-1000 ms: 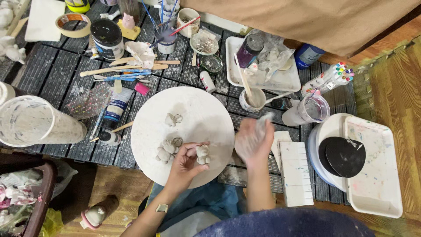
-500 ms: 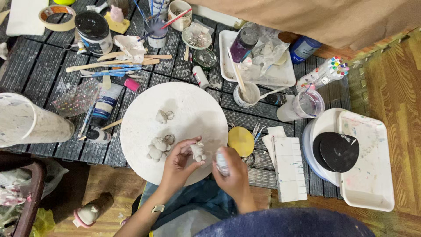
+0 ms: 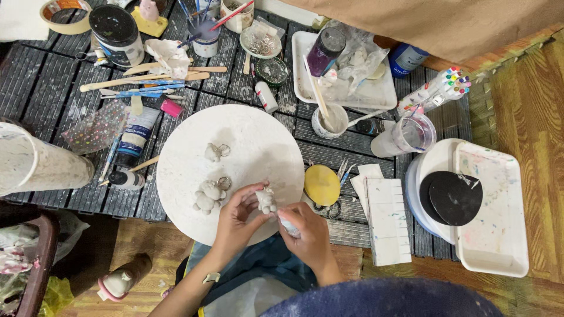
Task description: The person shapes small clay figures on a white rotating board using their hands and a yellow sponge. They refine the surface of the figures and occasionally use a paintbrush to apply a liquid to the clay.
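So right now both hands are working at the lower middle of the frame, right at the near edge of the round white board (image 3: 247,135). The left hand (image 3: 238,218) is pinching a small white clay figure (image 3: 266,201) between thumb and fingertips, holding it just above the board's rim. The right hand (image 3: 305,232) is curled around a small white tube-like thing (image 3: 289,225), its tip touching or nearly touching the base of the figure; can't tell exactly what it is, could be glue or paint. As for progress, my read is it's somewhere midway: two similar clay pieces are already sitting on the board, a bigger lumpy one with a metal ring (image 3: 208,195) at the left of the hands and a smaller one with a ring (image 3: 214,152) above it, so those look shaped at least. None of them looks painted, all still plain whitish, and the one in hand seems to be getting detail or a join worked on. Around the board: a yellow round sponge (image 3: 322,184) just to the right, a white cup with a stick in it (image 3: 329,120) upper right of the board, a paint tube (image 3: 136,135) to the left, and a white tray with a black disc (image 3: 487,208) at far right.
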